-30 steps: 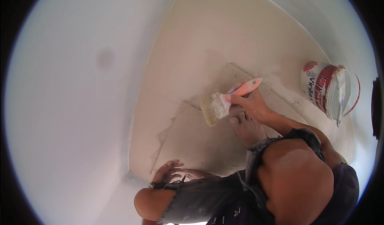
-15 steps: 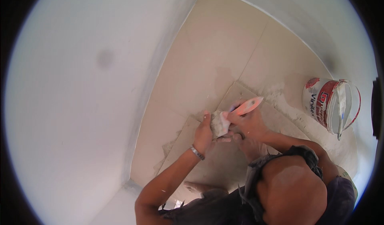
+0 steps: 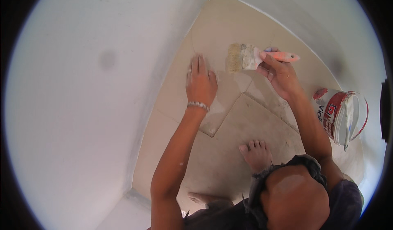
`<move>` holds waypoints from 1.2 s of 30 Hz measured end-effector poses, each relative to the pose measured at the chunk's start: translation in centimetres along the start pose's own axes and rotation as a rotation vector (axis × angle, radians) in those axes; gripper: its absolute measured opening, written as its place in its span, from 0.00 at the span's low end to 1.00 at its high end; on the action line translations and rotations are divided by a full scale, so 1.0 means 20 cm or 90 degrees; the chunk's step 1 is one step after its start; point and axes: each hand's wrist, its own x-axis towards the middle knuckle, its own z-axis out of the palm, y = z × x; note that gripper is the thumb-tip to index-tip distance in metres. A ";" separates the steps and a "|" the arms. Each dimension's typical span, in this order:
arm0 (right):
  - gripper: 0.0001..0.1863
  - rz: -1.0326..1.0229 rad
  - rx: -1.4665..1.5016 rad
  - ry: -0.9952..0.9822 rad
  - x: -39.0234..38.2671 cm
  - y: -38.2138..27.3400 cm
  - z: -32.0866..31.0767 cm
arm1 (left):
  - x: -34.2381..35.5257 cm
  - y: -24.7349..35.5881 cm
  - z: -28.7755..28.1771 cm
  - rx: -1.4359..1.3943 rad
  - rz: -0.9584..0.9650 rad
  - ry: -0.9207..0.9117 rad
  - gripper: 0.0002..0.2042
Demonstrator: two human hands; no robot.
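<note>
I hold a wide paintbrush (image 3: 248,56) with pale bristles and a salmon handle in my right hand (image 3: 278,68), over the upper part of the beige tiled floor (image 3: 176,119). Its bristles point left. My left hand (image 3: 201,80) lies on the tiles just left of the brush, fingers stretched forward and holding nothing. Under it is a smudged, paler patch. Below both hands is a dusty greyish square area (image 3: 221,156) with dark edges, with my bare foot on it.
A white and red paint bucket (image 3: 331,115) with a wire handle and a whitish tool across its top stands at the right. White walls (image 3: 73,107) border the floor on the left and right, meeting at a far corner. My knee is at lower right.
My left hand rose from low down to the brush's bristles, then left them and moved up onto the tiles. My right hand carried the brush up and right.
</note>
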 end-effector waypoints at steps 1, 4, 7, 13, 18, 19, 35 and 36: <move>0.17 -0.011 -0.001 -0.014 0.04 -0.02 0.02 | 0.08 -0.05 0.04 0.066 0.026 0.023 0.29; 0.17 -0.087 -0.023 0.018 0.17 -0.05 0.05 | 0.07 -0.13 0.13 0.163 0.039 -0.015 0.34; 0.13 -0.252 -0.185 0.057 0.36 -0.07 0.06 | -0.26 -0.07 0.17 0.178 0.127 -0.148 0.37; 0.17 -0.565 -0.668 0.037 0.78 -0.10 0.29 | -0.98 0.08 -0.10 -0.083 0.171 -0.348 0.27; 0.24 -0.562 -0.777 0.017 0.99 -0.12 0.33 | -1.13 0.08 -0.13 -0.087 0.148 -0.378 0.23; 0.23 -0.534 -0.791 -0.010 1.02 -0.12 0.31 | -1.15 0.07 -0.12 -0.086 0.154 -0.372 0.23; 0.20 -0.516 -0.806 -0.187 0.94 -0.14 0.28 | -1.33 -0.12 0.08 0.000 0.270 -0.217 0.19; 0.19 -0.506 -0.804 -0.161 0.87 -0.13 0.33 | -1.35 -0.13 0.07 0.002 0.265 -0.210 0.19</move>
